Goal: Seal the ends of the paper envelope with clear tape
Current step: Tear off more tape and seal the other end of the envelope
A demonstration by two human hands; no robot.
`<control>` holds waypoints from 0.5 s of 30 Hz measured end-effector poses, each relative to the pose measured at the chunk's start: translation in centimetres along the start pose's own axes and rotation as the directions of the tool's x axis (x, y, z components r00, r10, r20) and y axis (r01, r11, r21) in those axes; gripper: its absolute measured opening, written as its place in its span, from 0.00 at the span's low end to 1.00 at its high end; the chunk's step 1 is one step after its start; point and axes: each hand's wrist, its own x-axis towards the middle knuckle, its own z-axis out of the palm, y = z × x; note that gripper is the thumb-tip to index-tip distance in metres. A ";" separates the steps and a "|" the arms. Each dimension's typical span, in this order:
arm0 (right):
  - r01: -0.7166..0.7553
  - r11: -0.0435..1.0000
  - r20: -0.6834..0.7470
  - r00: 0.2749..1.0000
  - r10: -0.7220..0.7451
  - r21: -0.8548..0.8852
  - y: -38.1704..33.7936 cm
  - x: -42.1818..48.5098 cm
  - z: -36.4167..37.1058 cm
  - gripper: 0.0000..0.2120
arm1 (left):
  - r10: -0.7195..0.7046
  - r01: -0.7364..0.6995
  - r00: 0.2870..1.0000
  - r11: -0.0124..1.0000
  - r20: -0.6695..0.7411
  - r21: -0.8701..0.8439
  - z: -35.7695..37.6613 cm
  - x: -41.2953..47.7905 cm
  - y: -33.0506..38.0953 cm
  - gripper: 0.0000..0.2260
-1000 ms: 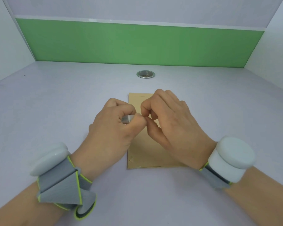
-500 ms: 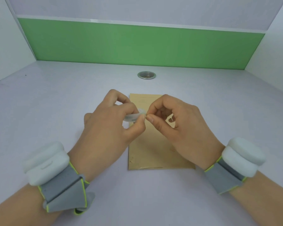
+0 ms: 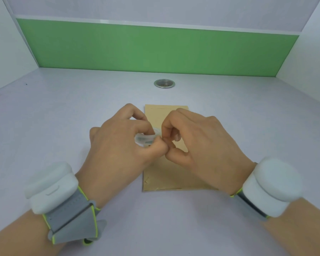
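Observation:
A brown paper envelope (image 3: 164,180) lies flat on the desk in front of me, long side running away from me. Both hands hover above its middle and hide much of it. My left hand (image 3: 118,152) holds a small roll of clear tape (image 3: 145,138) between thumb and fingers. My right hand (image 3: 201,145) has its thumb and forefinger pinched at the roll's edge, touching my left thumb. Whether a tape end is caught in that pinch is too small to tell. The envelope's far end (image 3: 166,108) and near end (image 3: 174,188) both show.
The pale desk (image 3: 63,117) has a round metal cable grommet (image 3: 164,84) behind the envelope. White side walls and a green back panel (image 3: 155,48) box in the desk. Grey straps with white sensor pods sit on both wrists.
Both hands have stayed together over the envelope. The tape roll has turned in my left hand so more of its ring shows, and my right fingers have closed in on its edge.

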 end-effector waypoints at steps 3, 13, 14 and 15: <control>0.011 1.000 -0.002 1.000 -0.011 -0.025 -0.3 0.0 0.1 0.09 | -0.020 0.019 1.000 0.999 -0.014 -0.041 0.1 -0.1 0.3 0.14; 0.011 0.967 -0.125 0.991 -0.045 -0.255 -0.9 0.3 0.9 0.05 | -0.098 0.099 0.994 0.995 -0.046 0.007 0.1 0.1 0.1 0.13; 0.010 0.966 -0.129 0.991 -0.045 -0.260 -0.8 0.3 0.9 0.06 | -0.096 0.098 0.994 0.995 -0.048 0.022 0.2 0.1 0.1 0.13; 0.010 0.965 -0.134 0.990 -0.047 -0.261 -0.7 0.3 0.9 0.06 | -0.092 0.094 0.994 0.995 -0.050 0.035 0.2 0.0 0.2 0.13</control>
